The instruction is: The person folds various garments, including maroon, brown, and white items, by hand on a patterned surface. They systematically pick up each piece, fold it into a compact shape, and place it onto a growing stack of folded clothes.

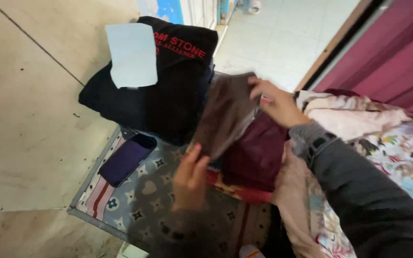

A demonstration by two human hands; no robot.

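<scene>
1. Big black folded garment (pixel 168 95) lies on the patterned mat (pixel 139 200).
2. Brown cloth (pixel 225 114), soft and a bit fuzzy, is up over the maroon pile (pixel 256 153).
3. My right hand (pixel 278 102) pinches its top edge; my left hand (pixel 190 179) grips the bottom corner.

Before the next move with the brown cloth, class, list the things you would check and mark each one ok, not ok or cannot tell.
1. Left hand grips the lower edge of the brown cloth: ok.
2. Right hand pinches the cloth's upper corner: ok.
3. Cloth held flat, without creases: not ok, it sags between the hands.
4. Cloth lifted clear of the maroon garment under it: cannot tell.
5. Black folded stack sits steady, pale blue sheet on top: ok.
6. Dark purple phone lies on the patterned mat, apart from both hands: ok.
</scene>
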